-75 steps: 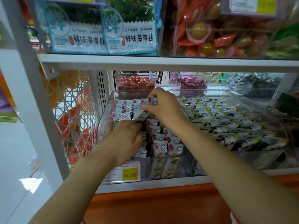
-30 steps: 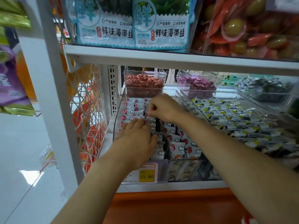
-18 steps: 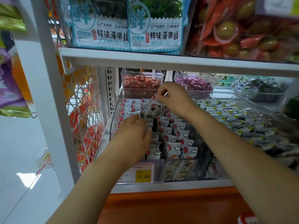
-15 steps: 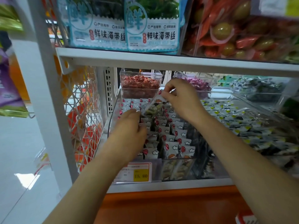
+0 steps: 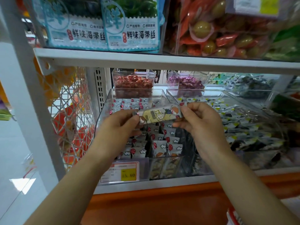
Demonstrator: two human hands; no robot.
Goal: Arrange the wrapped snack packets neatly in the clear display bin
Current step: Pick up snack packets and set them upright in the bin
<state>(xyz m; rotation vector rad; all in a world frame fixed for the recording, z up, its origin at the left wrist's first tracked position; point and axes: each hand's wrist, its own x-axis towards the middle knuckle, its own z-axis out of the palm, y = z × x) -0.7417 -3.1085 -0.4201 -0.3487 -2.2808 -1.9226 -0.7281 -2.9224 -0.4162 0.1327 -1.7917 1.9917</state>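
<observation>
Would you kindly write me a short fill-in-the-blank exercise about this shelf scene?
1. The left hand and right hand pinch one snack packet by its two ____.
2. The packet is held ____ the clear bin, not lying in it.
3. The yellow price tag on the bin's front reads ____.
Missing words: ends; above; 15.80

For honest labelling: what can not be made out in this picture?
Head view:
Small print on the price tag: blurred, too small.
Some packet rows: hidden by the held packet, left hand and right hand.
Top right, the yellow label: cut off by the upper edge.
</observation>
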